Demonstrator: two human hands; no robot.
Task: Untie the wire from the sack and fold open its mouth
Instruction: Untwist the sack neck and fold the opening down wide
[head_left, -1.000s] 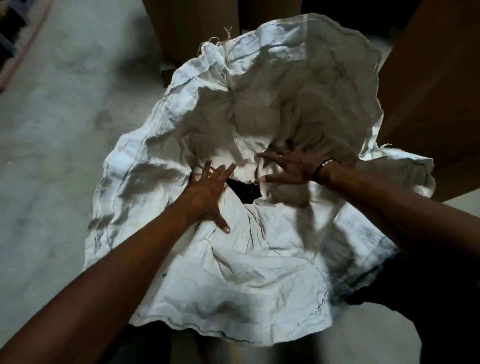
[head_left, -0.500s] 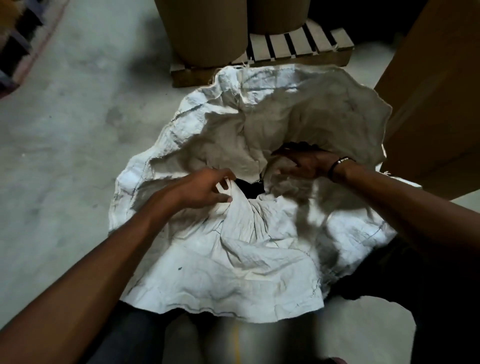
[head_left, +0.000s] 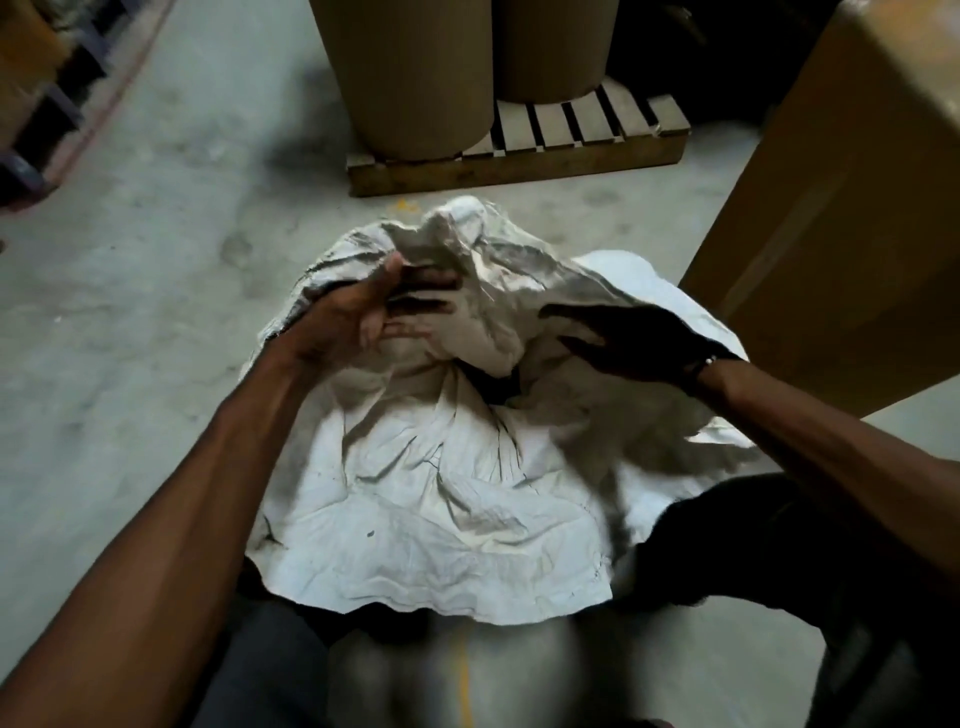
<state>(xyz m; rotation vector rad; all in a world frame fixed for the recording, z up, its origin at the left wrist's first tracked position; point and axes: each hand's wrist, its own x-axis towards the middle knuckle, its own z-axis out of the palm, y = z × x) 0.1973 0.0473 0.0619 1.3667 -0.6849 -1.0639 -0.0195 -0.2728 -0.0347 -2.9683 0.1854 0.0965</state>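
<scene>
The white sack (head_left: 457, 483) lies on the concrete floor (head_left: 156, 312) directly in front of the person, with its loose upper cloth spread wide toward the camera. Half a second ago both hands were low at the dark opening in the middle, pinching the cloth on each side of it. Now the left hand (head_left: 358, 322) has come up and away from the body: its thumb is on the far side of a raised fold and its fingers (head_left: 426, 304) are curled over the near side, so it grips the far part of the sack's rim and lifts it. The right hand (head_left: 639, 338) has left the cloth that it pinched; its fingers are stretched out and spread above the right side of the sack. It is in deep shadow, so whether it touches the cloth cannot be told for sure.

No wire shows anywhere on the sack, and the mouth is no longer gathered, so the untying seems to be finished. The dark gap (head_left: 498, 387) between the hands is small, so the mouth is probably only partly open. What remains is likely to turn the rim outward and down all around.
</scene>
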